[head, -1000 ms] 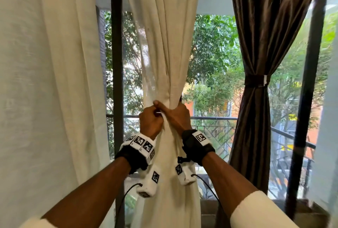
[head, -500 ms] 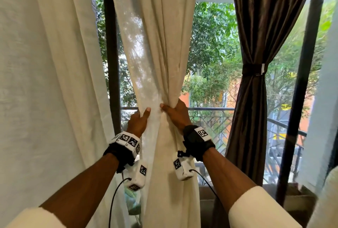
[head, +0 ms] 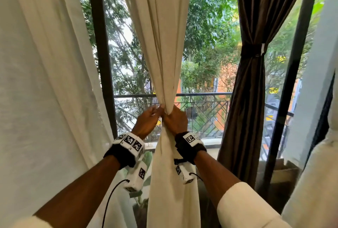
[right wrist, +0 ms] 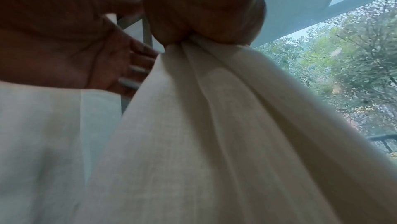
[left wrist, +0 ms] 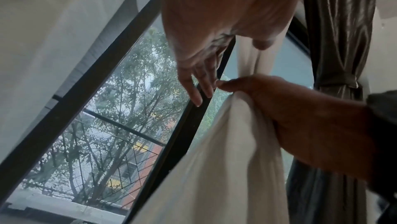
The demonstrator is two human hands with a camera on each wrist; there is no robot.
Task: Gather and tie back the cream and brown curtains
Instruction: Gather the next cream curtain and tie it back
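The middle cream curtain hangs gathered into a narrow bundle. My right hand grips that bundle at railing height, fingers wrapped round the cloth. My left hand is right beside it on the left. Its fingers are straight and reach to the bundle's left side, holding nothing. From the right wrist, the left hand's palm shows open. On the right, the brown curtain hangs gathered, cinched by a dark tie band.
A wide cream curtain hangs loose on the left, in front of a black window post. A balcony railing and trees lie behind the glass. Plant leaves and a cardboard box sit low by the window.
Half a second ago my left hand lay spread on the curtain's left edge. It has since moved right, up to my right hand, and the bundle is narrower. My right hand keeps its grip.
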